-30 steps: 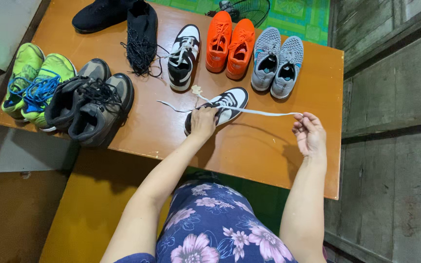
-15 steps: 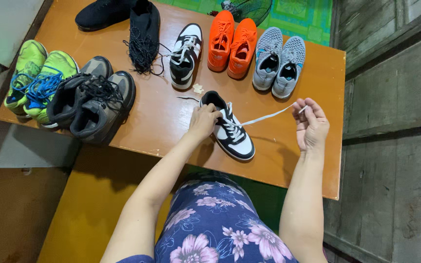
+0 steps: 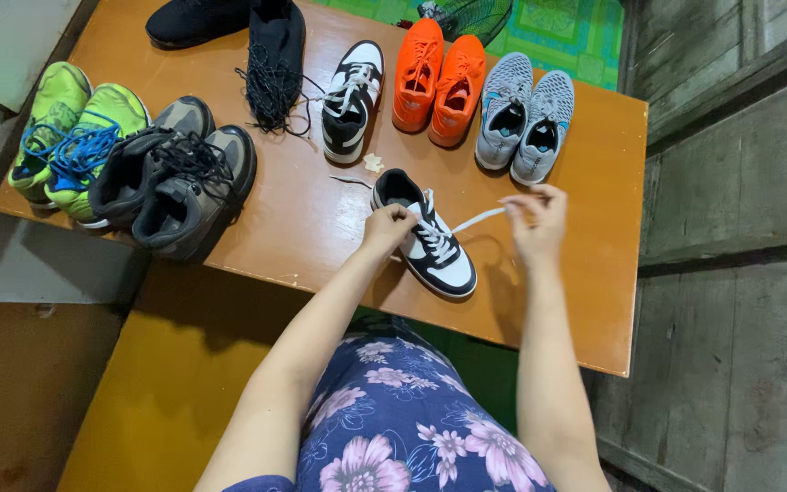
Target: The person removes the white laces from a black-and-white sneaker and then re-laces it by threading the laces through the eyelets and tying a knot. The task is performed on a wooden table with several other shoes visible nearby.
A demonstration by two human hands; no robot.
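1. Black-and-white sneaker [image 3: 430, 241]: lies on the orange-brown table [image 3: 302, 219], just right of the table's middle, heel at 11 o'clock and toe at 5 o'clock, near the front edge.
2. Left hand [image 3: 387, 228]: rests on the sneaker's near side by the collar; its grip is closed over the shoe's edge, fingers curled. Whether it also pinches a lace cannot be told.
3. Right hand [image 3: 536, 217]: at 3 o'clock from the sneaker, raised just off the table; its grip is pinched shut on the end of a white lace [image 3: 477, 220], which runs taut from the eyelets to the fingertips.
4. Loose lace end [image 3: 350, 180]: trails on the table at 10 o'clock from the sneaker's heel, beside a small pale scrap [image 3: 373, 163].
5. Matching black-and-white sneaker [image 3: 352, 98]: at 11 o'clock from the held one, well apart, toe pointing to 6 o'clock.
6. Orange pair [image 3: 437, 82] and grey pair [image 3: 525, 114]: side by side at 12 to 1 o'clock, by the far edge.
7. Black shoes [image 3: 239, 32]: at the far left corner, with a tangle of black laces hanging from one.
8. Dark grey pair [image 3: 179, 178] and lime-green pair with blue laces [image 3: 75, 137]: at 9 o'clock, touching one another along the left edge.
9. Floral garment [image 3: 403, 419]: covers the person's lap, at 6 o'clock below the table.
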